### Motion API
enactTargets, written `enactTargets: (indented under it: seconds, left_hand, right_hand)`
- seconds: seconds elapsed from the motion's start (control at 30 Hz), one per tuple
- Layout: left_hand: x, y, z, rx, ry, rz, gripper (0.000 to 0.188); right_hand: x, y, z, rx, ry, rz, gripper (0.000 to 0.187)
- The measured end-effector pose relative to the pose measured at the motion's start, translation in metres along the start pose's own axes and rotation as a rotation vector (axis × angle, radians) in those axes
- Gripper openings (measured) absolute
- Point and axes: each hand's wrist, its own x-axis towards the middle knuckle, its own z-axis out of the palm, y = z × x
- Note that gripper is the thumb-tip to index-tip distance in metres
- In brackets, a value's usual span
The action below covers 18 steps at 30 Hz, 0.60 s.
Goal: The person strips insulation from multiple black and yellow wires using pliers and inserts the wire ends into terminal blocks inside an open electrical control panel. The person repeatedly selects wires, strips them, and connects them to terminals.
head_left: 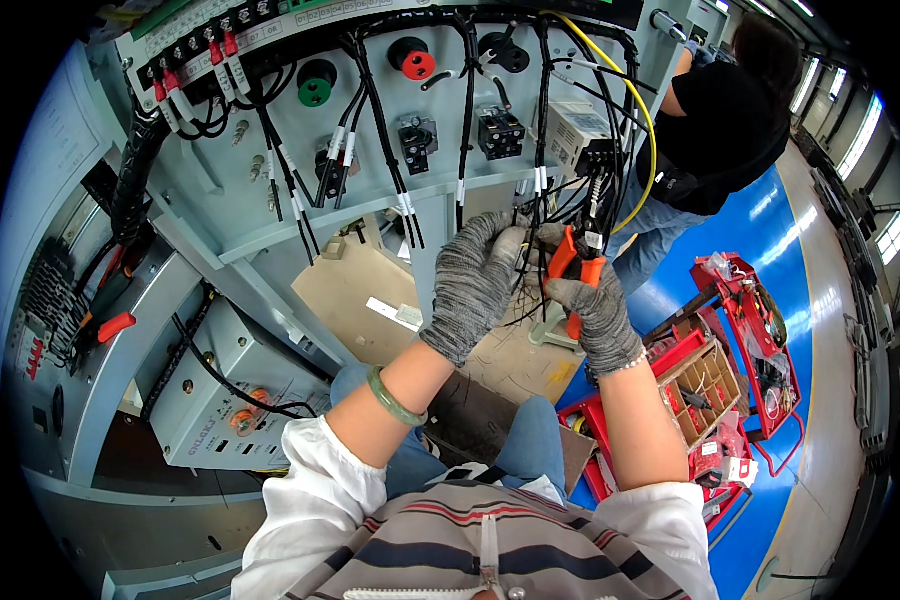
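Two orange plier handles (592, 270), right hand (605, 318) gripping, left hand (473, 285) pinching black wires (537, 212)

Mottled grey on the gloves (458, 315) of left hand (480, 280) and right hand (602, 312), hot orange on the tool handles (563, 256)! Green plug (314, 92) at eleven, red plug (419, 66) at twelve! Yellow cable (652, 130) blazing between one and two, blue floor (770, 240) at three, navy-and-red stripes over grey on the vest (420, 530) at six!
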Motion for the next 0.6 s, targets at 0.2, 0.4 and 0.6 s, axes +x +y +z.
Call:
enactTargets:
  seconds: [0.2,0.4,0.6]
  left_hand:
    - [-0.014,0.004,-0.001,0.088,-0.023,0.081,0.025]
    - [-0.019,0.014,-0.006,0.141,-0.056,0.185,0.022]
    - [-0.012,0.023,-0.007,0.028,-0.077,0.145,0.024]
  right_hand:
    - [-0.002,-0.004,0.000,-0.016,0.019,0.005,0.056]
    - [-0.002,-0.005,0.000,0.062,-0.004,0.016,0.058]
    - [-0.003,-0.010,0.005,0.143,-0.029,0.016,0.057]
